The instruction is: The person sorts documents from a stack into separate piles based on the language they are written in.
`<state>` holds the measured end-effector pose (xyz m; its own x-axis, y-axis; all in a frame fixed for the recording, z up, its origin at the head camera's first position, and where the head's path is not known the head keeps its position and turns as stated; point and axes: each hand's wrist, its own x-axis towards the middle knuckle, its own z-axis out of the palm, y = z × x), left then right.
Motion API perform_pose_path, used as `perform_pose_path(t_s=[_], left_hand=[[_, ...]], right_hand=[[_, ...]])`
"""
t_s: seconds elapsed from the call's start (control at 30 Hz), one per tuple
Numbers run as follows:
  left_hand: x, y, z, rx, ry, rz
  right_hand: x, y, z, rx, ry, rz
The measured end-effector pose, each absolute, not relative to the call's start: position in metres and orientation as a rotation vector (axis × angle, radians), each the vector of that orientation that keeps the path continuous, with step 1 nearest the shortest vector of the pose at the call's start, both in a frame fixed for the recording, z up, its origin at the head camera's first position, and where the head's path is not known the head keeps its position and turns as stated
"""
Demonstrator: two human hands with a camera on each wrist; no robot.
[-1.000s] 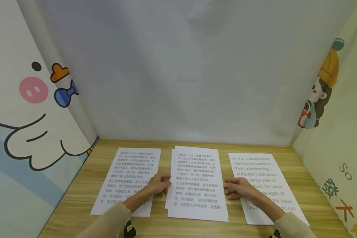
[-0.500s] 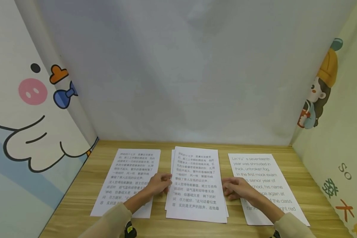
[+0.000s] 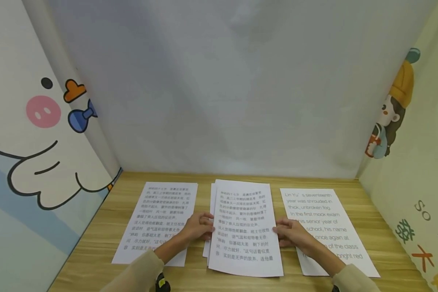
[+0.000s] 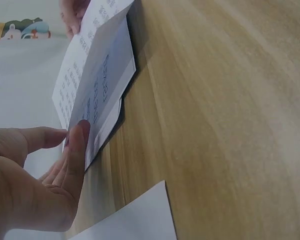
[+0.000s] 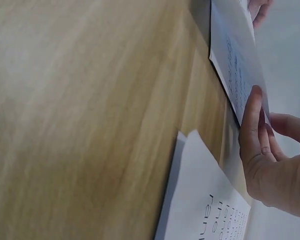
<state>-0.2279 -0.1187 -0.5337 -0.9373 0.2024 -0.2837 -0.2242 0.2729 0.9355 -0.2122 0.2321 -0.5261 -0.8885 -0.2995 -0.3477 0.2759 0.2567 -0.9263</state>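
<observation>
Both hands hold a white printed sheet (image 3: 242,231) by its side edges, raised and slightly bowed above the middle paper stack (image 3: 206,250). My left hand (image 3: 196,227) pinches the left edge between thumb and fingers, seen closely in the left wrist view as the hand (image 4: 45,185). At the right edge, my right hand (image 3: 295,234) pinches likewise; the right wrist view shows that hand (image 5: 277,160) with the thumb on one face and fingers on the other. Below the raised sheet, a lower page (image 4: 107,82) bears larger print. Most of the stack is hidden in the head view.
To the left lies another printed paper stack (image 3: 157,219), partly under the left forearm. A stack with large English print (image 3: 314,202) lies right, partly covered by the right forearm. The wooden table (image 3: 95,259) meets a pale wall (image 3: 219,101) behind, with cartoon-printed side walls.
The top sheet of the middle stack has risen and shifted slightly right and towards me, clear of the pages below. Both hands now pinch its edges; the side stacks have stayed put.
</observation>
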Motion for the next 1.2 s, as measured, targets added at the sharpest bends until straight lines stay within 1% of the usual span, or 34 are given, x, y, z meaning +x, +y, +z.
perform_pose_path(t_s=[0.2,0.43,0.7,1.0,1.2], left_hand=[[-0.226,-0.118,-0.539,-0.032,2.188,1.753],[-0.225,-0.118,-0.535,-0.015,2.187,1.78],[-0.224,-0.119,-0.53,-0.066,2.163,1.849],[-0.218,-0.128,-0.528,-0.108,2.158,1.892],[-0.217,-0.149,-0.526,-0.193,2.184,1.927]], right_hand=[[-0.21,0.232,-0.523,-0.005,2.095,-1.673],[-0.208,0.233,-0.517,0.018,2.12,-1.685],[-0.211,0.231,-0.513,0.039,2.158,-1.713],[-0.215,0.216,-0.518,0.022,2.18,-1.748],[-0.218,0.197,-0.522,0.041,2.133,-1.782]])
